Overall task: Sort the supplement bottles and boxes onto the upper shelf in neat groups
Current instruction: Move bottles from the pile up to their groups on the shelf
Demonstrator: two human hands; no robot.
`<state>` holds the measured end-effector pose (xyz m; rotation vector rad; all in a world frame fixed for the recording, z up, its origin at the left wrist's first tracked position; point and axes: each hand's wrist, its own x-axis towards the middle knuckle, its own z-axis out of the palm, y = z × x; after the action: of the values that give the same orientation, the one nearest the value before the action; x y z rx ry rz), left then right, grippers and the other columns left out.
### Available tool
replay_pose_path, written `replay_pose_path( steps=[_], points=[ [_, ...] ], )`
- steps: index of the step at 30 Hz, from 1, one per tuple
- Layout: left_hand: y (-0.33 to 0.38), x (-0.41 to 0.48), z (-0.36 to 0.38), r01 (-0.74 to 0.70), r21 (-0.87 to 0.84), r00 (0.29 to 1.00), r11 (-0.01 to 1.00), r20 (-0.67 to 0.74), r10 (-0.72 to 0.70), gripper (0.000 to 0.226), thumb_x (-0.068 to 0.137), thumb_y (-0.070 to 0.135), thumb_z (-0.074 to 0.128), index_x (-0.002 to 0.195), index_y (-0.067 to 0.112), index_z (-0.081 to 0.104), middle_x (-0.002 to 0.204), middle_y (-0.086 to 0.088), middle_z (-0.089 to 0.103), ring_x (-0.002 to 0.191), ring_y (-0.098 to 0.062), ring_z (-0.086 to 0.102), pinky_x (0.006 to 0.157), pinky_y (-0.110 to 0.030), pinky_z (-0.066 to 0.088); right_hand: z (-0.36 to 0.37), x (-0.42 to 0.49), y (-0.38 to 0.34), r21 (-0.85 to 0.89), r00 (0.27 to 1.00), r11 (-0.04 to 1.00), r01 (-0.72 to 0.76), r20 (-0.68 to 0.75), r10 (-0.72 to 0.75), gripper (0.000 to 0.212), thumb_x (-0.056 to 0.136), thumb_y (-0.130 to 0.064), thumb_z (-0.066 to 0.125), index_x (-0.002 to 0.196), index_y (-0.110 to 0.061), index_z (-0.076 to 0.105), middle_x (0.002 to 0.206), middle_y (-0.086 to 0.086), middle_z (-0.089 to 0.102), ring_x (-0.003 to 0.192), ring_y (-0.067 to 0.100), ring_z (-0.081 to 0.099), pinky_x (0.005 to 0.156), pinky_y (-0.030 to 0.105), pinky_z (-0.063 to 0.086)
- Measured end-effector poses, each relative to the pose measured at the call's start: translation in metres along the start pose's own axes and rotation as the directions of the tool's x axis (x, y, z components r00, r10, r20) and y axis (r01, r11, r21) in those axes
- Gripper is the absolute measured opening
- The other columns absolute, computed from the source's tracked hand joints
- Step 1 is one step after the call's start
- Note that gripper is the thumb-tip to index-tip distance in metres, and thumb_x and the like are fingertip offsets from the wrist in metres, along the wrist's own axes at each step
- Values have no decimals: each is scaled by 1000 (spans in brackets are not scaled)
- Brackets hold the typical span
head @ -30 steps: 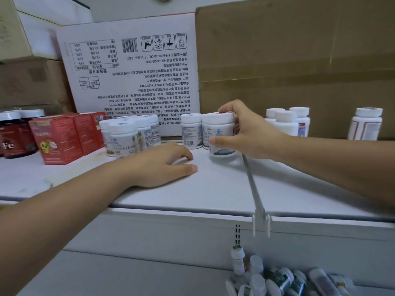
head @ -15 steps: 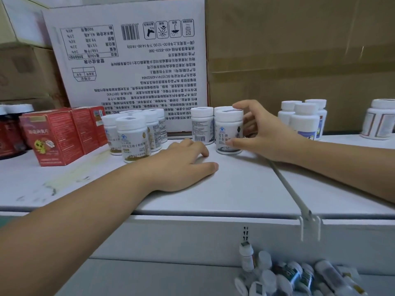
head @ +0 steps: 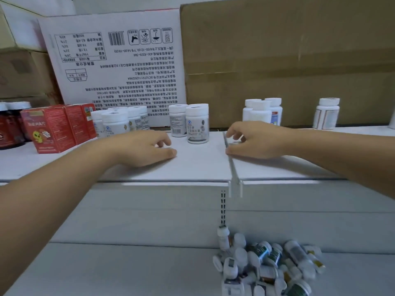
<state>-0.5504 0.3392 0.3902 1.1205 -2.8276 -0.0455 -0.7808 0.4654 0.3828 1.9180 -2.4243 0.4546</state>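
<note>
On the white upper shelf point(head: 198, 167) two white bottles point(head: 197, 124) stand upright in the middle, with a cluster of similar white bottles point(head: 119, 121) to their left. Red boxes point(head: 51, 129) and dark red jars point(head: 9, 124) stand at the far left. My left hand point(head: 145, 147) rests palm down on the shelf, holding nothing. My right hand point(head: 254, 139) hovers just right of the middle bottles, over the shelf divider point(head: 232, 165), fingers loosely apart and empty. Behind it stand more white bottles point(head: 263, 112), and a lone one point(head: 327, 113) further right.
A white printed carton point(head: 119, 60) and a brown carton point(head: 288, 56) stand against the back of the shelf. On the lower shelf point(head: 128, 270) lies a heap of several mixed bottles point(head: 265, 265), mostly on their sides.
My right hand has let go of the front middle bottle and drawn back to the right. The left hand stays flat on the shelf.
</note>
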Motion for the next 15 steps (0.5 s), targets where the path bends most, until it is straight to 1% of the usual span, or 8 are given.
replay_pose_path(
  steps=[2,4,7,10,12,15],
  points=[
    [8,-14,-2,32,-18,999,999,-12,-33,46,91,58,46,129,32,49,131,11,53,118,-12,50,107,-36,38,-8,-26,11,2,1000,1000,-26,12,26,43,88,-54,55,125,-32,53,127,-10,54,114,14,52,98,31,42],
    [20,-31,-4,52,-29,998,998,-33,-53,44,90,57,47,127,34,50,130,11,53,118,-12,50,106,-35,38,-17,-55,24,25,999,999,-47,15,47,37,87,-55,54,118,-34,59,121,-11,57,111,13,53,97,30,42],
    [43,-58,-4,53,-56,995,997,-86,-58,42,89,59,47,123,35,52,127,12,54,117,-12,51,103,-35,39,-33,-101,45,43,998,997,-57,-14,58,29,88,-52,56,107,-32,64,110,-10,61,103,13,56,88,31,45],
    [72,-88,0,35,-101,982,994,-181,-53,41,91,53,50,124,30,54,125,8,56,118,-14,52,99,-33,41,-43,-144,66,88,993,992,-88,-68,94,26,88,-49,58,104,-30,66,102,-12,60,99,13,57,81,29,44],
    [95,-110,7,4,-98,967,995,-253,-29,41,91,52,51,125,29,55,125,9,56,116,-16,54,95,-35,42,-44,-171,78,116,986,989,-87,-134,102,25,88,-47,57,105,-30,66,105,-12,60,101,12,55,80,28,39],
    [121,-144,29,-20,-132,932,991,-360,-29,40,91,49,53,124,27,57,121,9,55,116,-15,53,90,-32,39,-37,-215,90,138,963,989,-48,-257,83,28,89,-44,56,112,-29,65,117,-6,57,112,14,52,86,27,35]
  ],
)
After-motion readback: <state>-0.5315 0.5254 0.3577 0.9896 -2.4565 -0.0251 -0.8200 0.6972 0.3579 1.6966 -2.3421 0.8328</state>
